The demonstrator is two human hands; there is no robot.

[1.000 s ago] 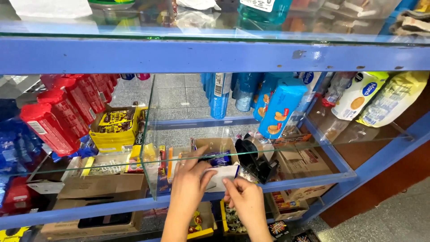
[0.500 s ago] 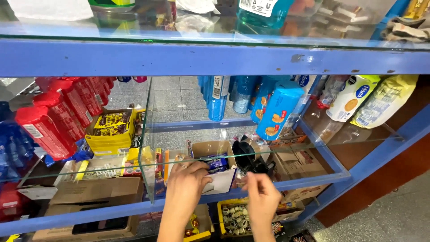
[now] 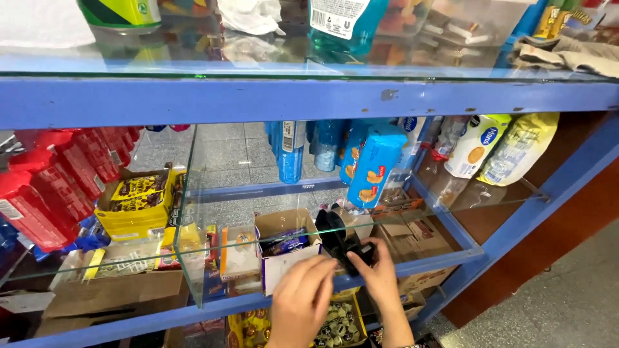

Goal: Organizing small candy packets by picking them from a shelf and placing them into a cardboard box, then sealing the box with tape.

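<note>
Two bare hands showed at the bottom of the view: the left hand [image 3: 303,299] and the right hand [image 3: 382,278]. No gloves or rings were visible, and both forearms appeared uncovered by sleeves.

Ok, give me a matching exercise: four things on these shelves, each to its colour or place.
Things:
1. black packets
2. biscuit pack
3. yellow box
4. red packs

Places:
A. far left of the shelf
B. upright, blue, behind the open carton
C. under the right hand
D. beside the red packs, holding dark sweets

Pairs: 1-C, 2-B, 3-D, 4-A
</note>
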